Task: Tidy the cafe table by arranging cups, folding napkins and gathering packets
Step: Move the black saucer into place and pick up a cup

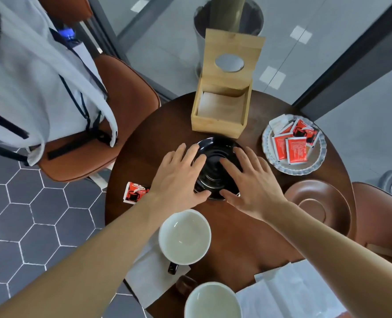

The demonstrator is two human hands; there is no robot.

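A pale backpack [34, 88] with dark straps is being propped on a brown chair [112, 125] at the left of the round wooden table [236, 237]. A grey hexagon-tiled floor [29, 226] is being shown below it. Beyond the table, a metal bin [254, 21] is being seen behind glass, and another brown seat [383, 216] is being cut off at the right edge.

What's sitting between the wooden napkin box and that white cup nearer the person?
The black saucer lies between the wooden napkin box and the white cup, with the left hand and right hand resting on it, in the head view.
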